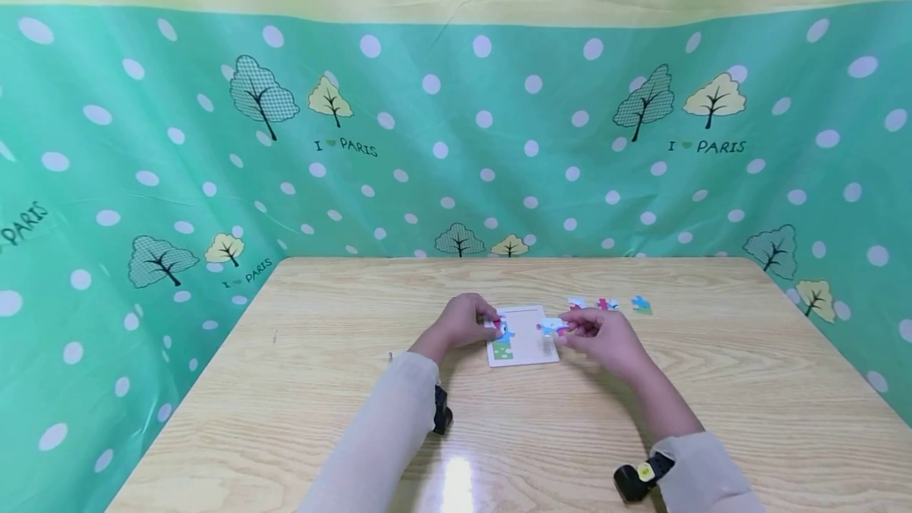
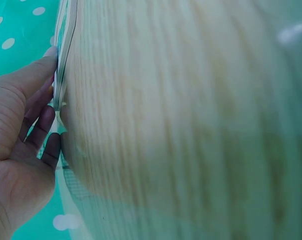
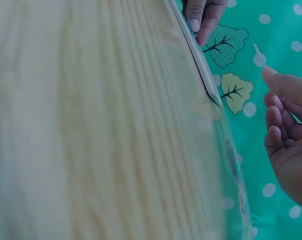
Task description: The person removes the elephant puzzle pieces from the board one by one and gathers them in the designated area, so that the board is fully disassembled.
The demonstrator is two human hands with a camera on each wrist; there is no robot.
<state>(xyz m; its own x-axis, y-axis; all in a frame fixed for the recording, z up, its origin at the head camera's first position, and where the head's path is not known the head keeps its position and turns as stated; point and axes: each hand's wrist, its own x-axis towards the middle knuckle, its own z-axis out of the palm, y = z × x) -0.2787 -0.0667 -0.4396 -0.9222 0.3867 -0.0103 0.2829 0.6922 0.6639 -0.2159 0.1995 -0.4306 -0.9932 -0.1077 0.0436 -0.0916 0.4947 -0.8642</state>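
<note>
On the table a white puzzle board (image 1: 530, 345) lies flat, with joined puzzle pieces (image 1: 503, 350) showing blue and green along its left side. My left hand (image 1: 465, 320) holds the board's left edge, thumb and fingers at the upper left corner over the pieces. In the left wrist view, the thumb of the left hand (image 2: 18, 130) touches the board's edge while the other fingers curl beside it. Above the board's right side, my right hand (image 1: 606, 340) pinches a puzzle piece (image 1: 551, 327) of white, blue and pink. The right wrist view shows that piece (image 3: 259, 53) edge-on, clear of the board.
Loose puzzle pieces lie behind the right hand: a white and red one (image 1: 575, 303), a red and blue one (image 1: 607, 304) and a blue and green one (image 1: 642, 305). A wooden table (image 1: 342, 315) carries everything. A green dotted curtain (image 1: 399, 141) hangs behind it.
</note>
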